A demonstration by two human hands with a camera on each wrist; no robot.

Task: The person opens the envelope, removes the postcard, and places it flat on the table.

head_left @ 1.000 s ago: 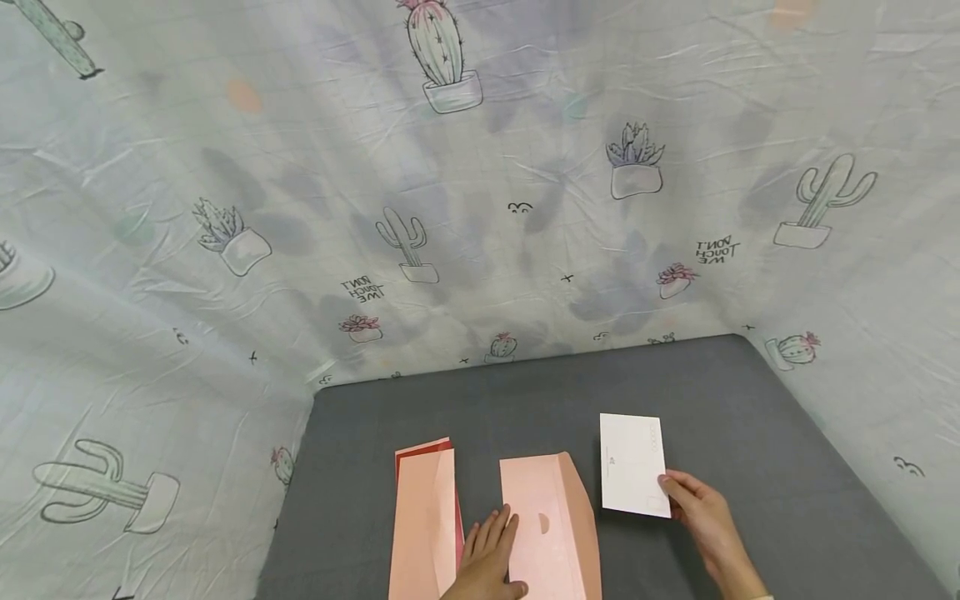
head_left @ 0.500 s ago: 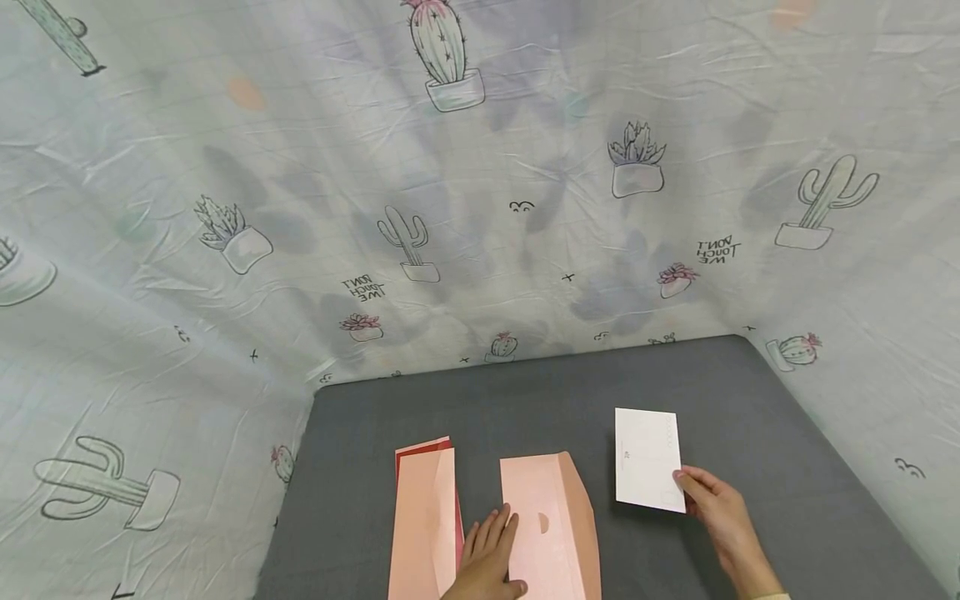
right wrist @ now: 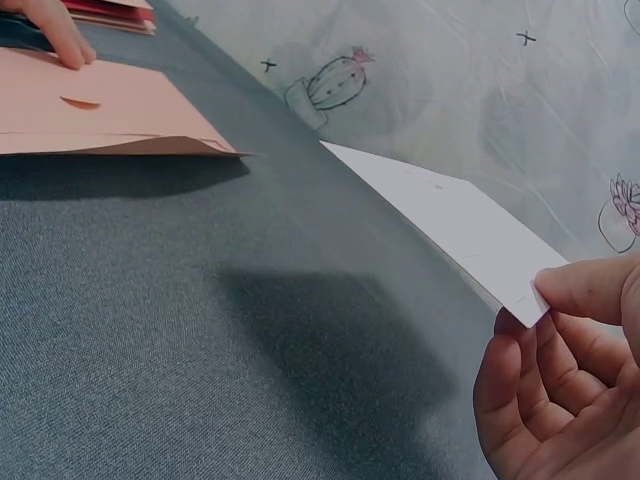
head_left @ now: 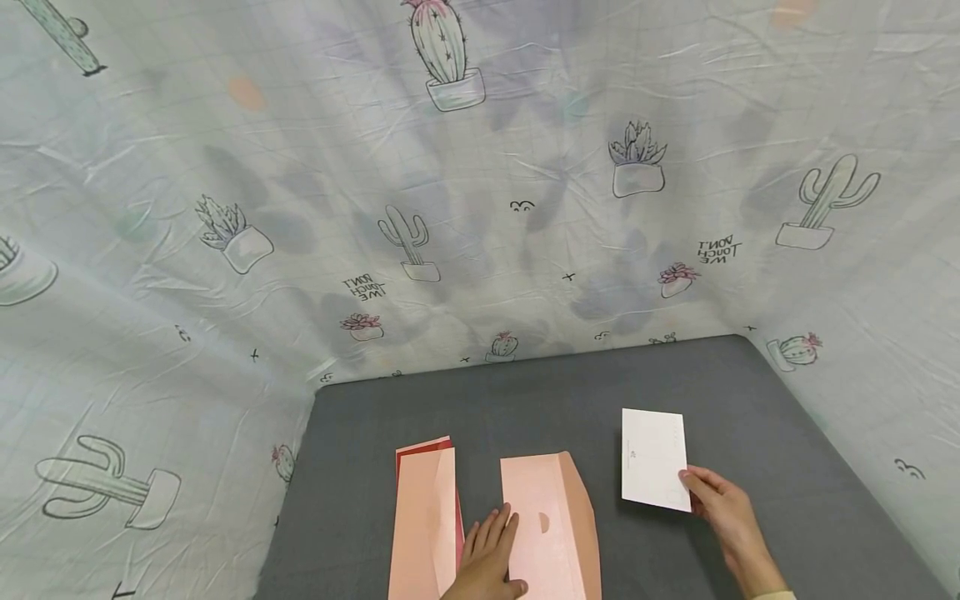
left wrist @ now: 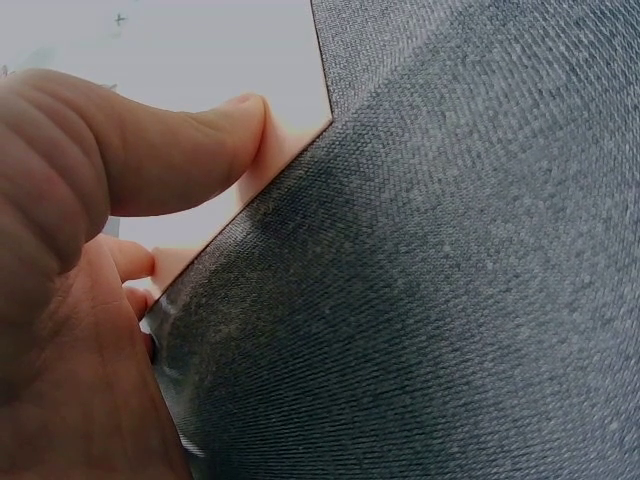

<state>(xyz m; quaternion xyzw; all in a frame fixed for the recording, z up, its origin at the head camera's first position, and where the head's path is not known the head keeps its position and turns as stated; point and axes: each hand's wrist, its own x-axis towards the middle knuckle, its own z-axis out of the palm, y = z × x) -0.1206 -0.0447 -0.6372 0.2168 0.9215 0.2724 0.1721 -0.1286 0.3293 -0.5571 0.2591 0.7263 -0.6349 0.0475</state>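
A white postcard point(head_left: 654, 458) with small print is held by its lower right corner in my right hand point(head_left: 723, 517). In the right wrist view, thumb and fingers pinch the card's corner, and the card point(right wrist: 450, 225) hangs over its own shadow. My left hand point(head_left: 487, 554) lies with straight fingers on the left edge of a pink envelope point(head_left: 536, 508). That envelope has a half-round notch and its flap side faces right. The left wrist view shows the left thumb point(left wrist: 190, 150) resting on the envelope's pale surface by its edge.
Left of the left hand lie more pink envelopes point(head_left: 423, 517), with a red one point(head_left: 427, 448) showing from beneath. All rest on a dark grey cloth-covered table point(head_left: 540, 400). A cactus-print curtain point(head_left: 480, 275) encloses the back and both sides.
My right hand has moved the postcard to the right, away from the pink envelope, slowing in the last half second. The left hand and the envelopes have stayed in place.
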